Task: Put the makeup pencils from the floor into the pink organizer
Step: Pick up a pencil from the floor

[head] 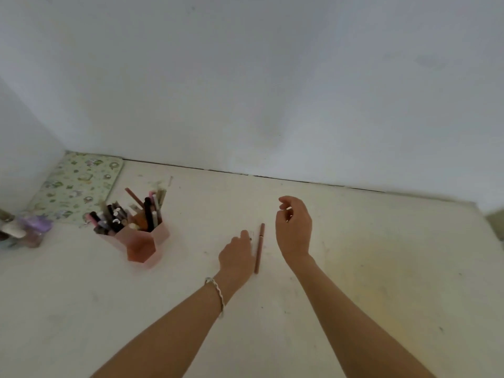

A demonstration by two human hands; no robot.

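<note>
Reaching forward with both arms, we have one pink makeup pencil (259,248) lying on the floor (368,268) between our hands, its long axis running almost straight away from us, the far end tipped slightly toward the right hand. Our left hand (236,256) is the nearer one: it sits low, just beside the pencil's near half, fingers curled under with one fingertip pointing at the shaft; whether it touches the pencil yet we cannot tell, and it grips nothing we can see. Our right hand (294,227) hovers on the pencil's other side, a little farther out, fingers loosely curled and empty. By our judgement the left hand should pinch the shaft across its width, then carry it leftward. The pink organizer (141,241) stands well apart to the left of our left hand, its compartments already crowded with upright pencils, so a free slot may take some finding. Underfoot is a pale, scuffed floor meeting a plain white wall (272,77) beyond our fingers; a patterned green board (76,184) lies in the corner behind the organizer.
</note>
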